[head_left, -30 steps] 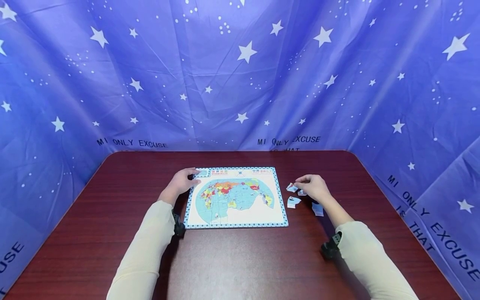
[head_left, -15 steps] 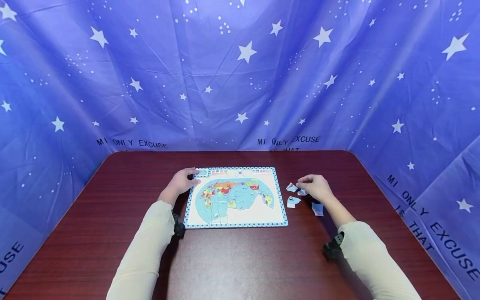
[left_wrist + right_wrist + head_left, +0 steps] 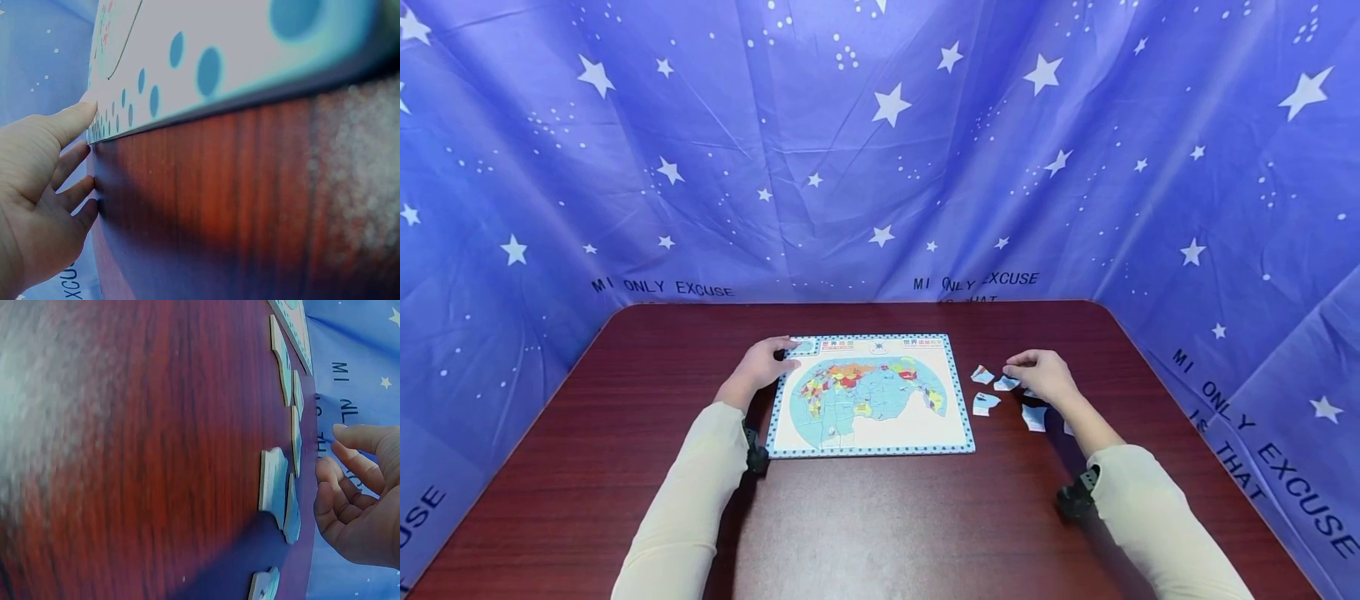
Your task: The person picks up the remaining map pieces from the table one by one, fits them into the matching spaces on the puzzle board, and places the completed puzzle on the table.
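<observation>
A world map puzzle board (image 3: 910, 433) with a blue-dotted border lies flat on the table. Most of its map is filled with coloured pieces; a white patch shows at the lower right. My left hand (image 3: 762, 364) rests on the board's upper left corner, its fingers touching the edge (image 3: 119, 122). Over the loose puzzle pieces right of the board hovers my right hand (image 3: 1047, 379), fingers loosely bent with nothing between them. Nearest its fingertips is a blue-and-white piece (image 3: 1006, 383). Other pieces lie close by, such as a reddish one (image 3: 982, 374) and a pale blue one (image 3: 1033, 417).
The dark red wooden table (image 3: 895, 533) reaches to a blue starry curtain (image 3: 820, 208) behind and at both sides. In the right wrist view, several loose pieces (image 3: 273, 487) lie flat in a scattered row.
My right hand has moved right, away from the reddish piece, uncovering more of the loose pieces. My left hand stays at the board's corner.
</observation>
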Available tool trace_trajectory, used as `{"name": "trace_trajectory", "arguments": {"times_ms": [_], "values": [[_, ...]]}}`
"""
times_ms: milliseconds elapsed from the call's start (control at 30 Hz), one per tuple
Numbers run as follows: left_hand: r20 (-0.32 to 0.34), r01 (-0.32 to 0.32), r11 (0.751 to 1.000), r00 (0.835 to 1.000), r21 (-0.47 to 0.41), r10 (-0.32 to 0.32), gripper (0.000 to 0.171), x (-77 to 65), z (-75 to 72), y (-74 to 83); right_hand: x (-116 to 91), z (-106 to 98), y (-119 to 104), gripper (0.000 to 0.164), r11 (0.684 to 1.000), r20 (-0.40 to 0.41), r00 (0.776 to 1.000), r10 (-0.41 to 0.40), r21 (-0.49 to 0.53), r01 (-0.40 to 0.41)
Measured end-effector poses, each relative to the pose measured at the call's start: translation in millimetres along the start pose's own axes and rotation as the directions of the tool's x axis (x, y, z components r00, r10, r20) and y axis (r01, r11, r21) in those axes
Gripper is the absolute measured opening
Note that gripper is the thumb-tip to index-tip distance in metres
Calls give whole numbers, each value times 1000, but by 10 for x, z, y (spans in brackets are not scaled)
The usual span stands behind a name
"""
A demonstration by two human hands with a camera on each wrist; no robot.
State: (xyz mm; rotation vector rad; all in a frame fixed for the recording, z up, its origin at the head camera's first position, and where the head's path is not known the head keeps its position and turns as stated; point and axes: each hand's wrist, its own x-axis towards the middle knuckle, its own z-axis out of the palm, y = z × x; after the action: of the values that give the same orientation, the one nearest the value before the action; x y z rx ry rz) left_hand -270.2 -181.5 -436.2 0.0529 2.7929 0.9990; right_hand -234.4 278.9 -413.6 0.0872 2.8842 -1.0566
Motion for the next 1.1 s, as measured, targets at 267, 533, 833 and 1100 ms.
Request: {"name": "trace_trajectory", "arguments": {"times_ms": [267,533,833,1100], "values": [[-7,-7,1000,1000,-3,7,48,21,21,-24,-29,-73,83,35,1000,-13,1000,10,-15,-10],[-4,-8,1000,1000,-8,8,48,9,10,-17,-37,-184,171,36,999,-31,1000,-2,-52,0],[-2,-7,1000,1000,-19,7,48,-3,-3,-5,-59,-264,249,37,996,-23,1000,-13,-87,11],[-6,-19,1000,1000,-8,19,47,-5,-7,-4,-85,-297,302,38,994,-11,1000,-20,-104,18]]}}
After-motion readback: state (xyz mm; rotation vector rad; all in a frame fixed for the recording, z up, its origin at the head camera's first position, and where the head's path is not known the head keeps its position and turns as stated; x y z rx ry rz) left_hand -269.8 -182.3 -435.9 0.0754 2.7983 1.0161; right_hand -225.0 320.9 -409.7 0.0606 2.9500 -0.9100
